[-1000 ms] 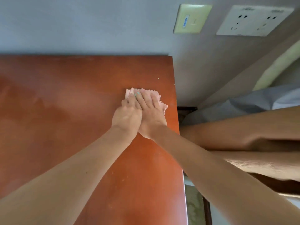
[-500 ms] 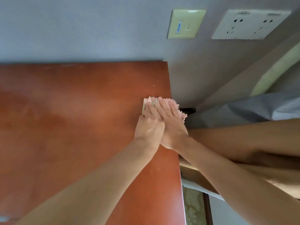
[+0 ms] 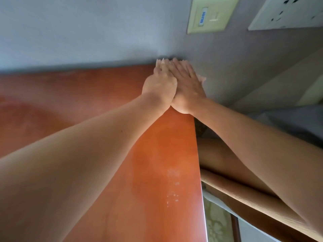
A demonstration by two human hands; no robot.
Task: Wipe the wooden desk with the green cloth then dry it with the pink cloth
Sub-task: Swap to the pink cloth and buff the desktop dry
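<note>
both hands (image 3: 174, 84) press pink cloth (image 3: 201, 79) at wooden desk (image 3: 157, 154) corner.

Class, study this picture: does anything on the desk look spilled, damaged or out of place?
One thing: pale specks and a smeary patch sit on the wooden desk near its right edge, like leftover droplets or residue. Otherwise nothing stands out; both hands, left hand and right hand, press the pink cloth at the far right corner.

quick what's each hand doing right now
Left hand: open, fingers flat, pressing on the pink cloth at the desk's far right corner.
Right hand: open, flat on the same cloth.
</note>
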